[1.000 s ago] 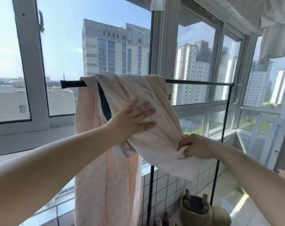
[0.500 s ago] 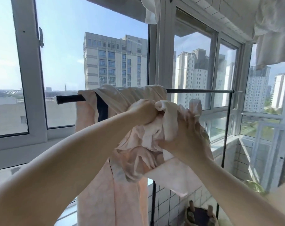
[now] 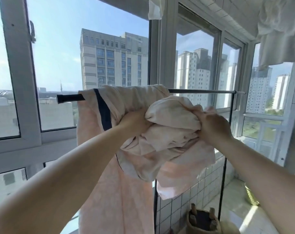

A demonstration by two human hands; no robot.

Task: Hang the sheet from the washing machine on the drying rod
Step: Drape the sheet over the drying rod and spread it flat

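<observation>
At the centre of the frame the pale pink sheet (image 3: 126, 102) drapes over the dark drying rod (image 3: 200, 91), while the left hand (image 3: 135, 124) and right hand (image 3: 214, 125) each clench a bunched fold just below it.

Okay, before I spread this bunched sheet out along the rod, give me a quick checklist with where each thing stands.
1. Left hand gripping the sheet: ok.
2. Right hand gripping the sheet: ok.
3. Sheet already over the rod: ok, part is draped across it near its left end.
4. Free rod to the right for spreading: ok, bare up to the upright.
5. Sheet untangled: not ok, a thick wad is bunched between the hands.
6. Lower hem off the floor: cannot tell, it runs out of view.
</observation>
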